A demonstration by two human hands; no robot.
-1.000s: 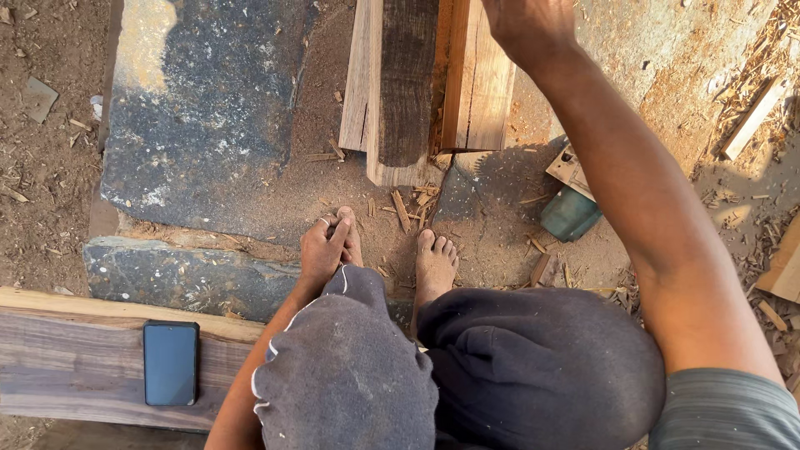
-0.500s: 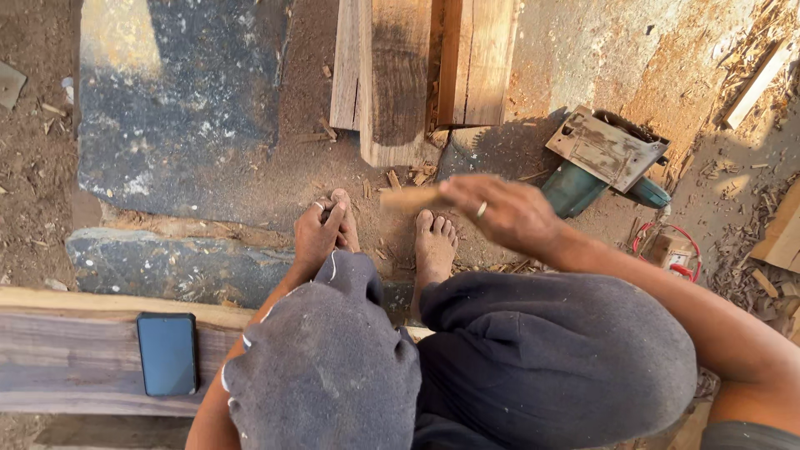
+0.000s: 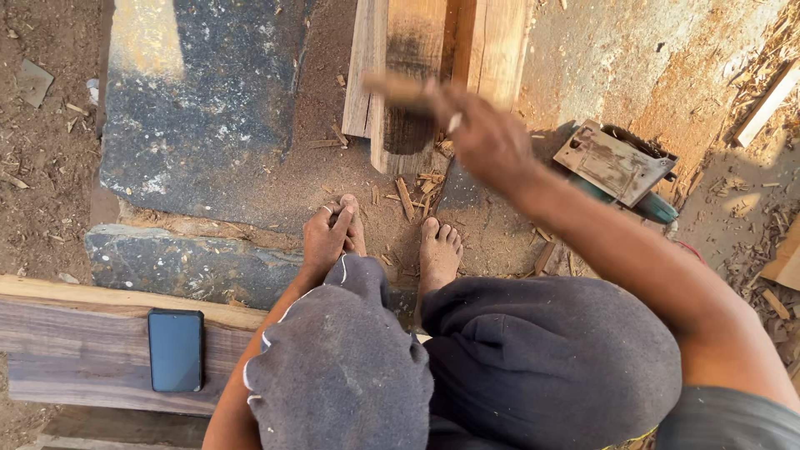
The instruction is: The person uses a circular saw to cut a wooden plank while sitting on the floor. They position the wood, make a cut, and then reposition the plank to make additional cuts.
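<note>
- At the picture's 12 o'clock, the right hand [image 3: 487, 137] is gripping a small wooden piece [image 3: 400, 86], fingers closed around it, above the planks [image 3: 433, 58].
- At 7 o'clock from it, the left hand [image 3: 325, 237] is lying with fingers pressed on the left foot [image 3: 354, 229].
- At 3 o'clock, a power tool [image 3: 617, 162] is lying on the ground.
- At 8 o'clock, a phone [image 3: 176, 350] is resting on a board [image 3: 75, 350].

**Dusty yard, stone and timber**

Bare brown ground [image 3: 42, 167] strewn with sawdust and wood chips [image 3: 750, 200], lit by hard sun with sharp shadows. A dark stone slab [image 3: 200, 117] lies flat, a second stone [image 3: 192, 267] below it. Planks [image 3: 492, 50] lie at top; a board [image 3: 75, 333] carries a phone [image 3: 176, 350].
</note>
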